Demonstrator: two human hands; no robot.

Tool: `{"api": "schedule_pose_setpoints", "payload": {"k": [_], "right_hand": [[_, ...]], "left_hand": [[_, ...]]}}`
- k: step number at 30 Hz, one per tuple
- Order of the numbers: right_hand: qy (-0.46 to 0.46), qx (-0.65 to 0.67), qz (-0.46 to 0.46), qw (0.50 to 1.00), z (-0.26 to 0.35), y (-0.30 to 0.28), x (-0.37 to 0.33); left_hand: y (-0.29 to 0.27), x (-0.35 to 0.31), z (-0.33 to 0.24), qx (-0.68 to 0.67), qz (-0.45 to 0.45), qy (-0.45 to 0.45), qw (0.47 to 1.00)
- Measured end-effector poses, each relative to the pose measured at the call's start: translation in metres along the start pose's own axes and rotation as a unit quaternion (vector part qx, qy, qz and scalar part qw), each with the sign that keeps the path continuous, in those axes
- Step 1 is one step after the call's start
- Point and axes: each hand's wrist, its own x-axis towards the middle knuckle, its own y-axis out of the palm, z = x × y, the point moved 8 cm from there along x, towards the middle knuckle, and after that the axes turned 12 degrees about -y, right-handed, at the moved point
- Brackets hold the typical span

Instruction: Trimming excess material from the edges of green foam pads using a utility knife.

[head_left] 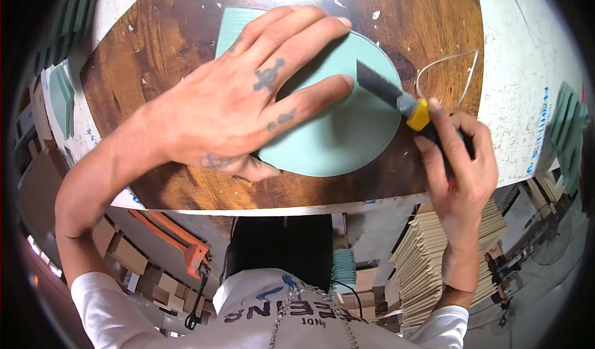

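A mint-green board [347,129] with a rounded right end and a squared far-left corner lies flat on a wood-patterned table top [173,58]. Across its left part rests my left hand [266,82], fingers stretched out and thumb by the near edge. My right hand [458,148] is wrapped round the dark handle of a utility knife [384,89] with a yellow collar. Its wide dark blade points up and left over the board's right part, close to my left index fingertip. Whether the blade touches the surface I cannot tell.
A thin pale strip [447,59] curls on the table right of the board, among small scraps. Green pieces [565,123] stand at the far right and more [68,21] at far left. Below the table edge are stacked tan boards [427,256] and an orange metal frame [180,240].
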Motion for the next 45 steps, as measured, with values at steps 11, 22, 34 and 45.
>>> {"api": "schedule_pose_setpoints", "payload": {"k": [11,22,34,45], "right_hand": [[0.058,-0.044,-0.055,0.996,0.027,0.01,-0.021],[-0.015,-0.045,-0.031,0.998,0.007,0.007,-0.012],[-0.086,0.003,-0.005,0.996,-0.012,0.007,0.034],[-0.17,0.028,0.037,0.984,-0.018,0.013,0.073]], "left_hand": [[0.006,-0.024,-0.013,-0.059,-0.328,-0.603,0.725],[0.016,-0.019,-0.018,0.087,-0.374,-0.553,0.739],[0.019,-0.024,-0.019,0.05,-0.392,-0.536,0.746],[0.019,-0.027,-0.019,0.002,-0.402,-0.553,0.73]]}}
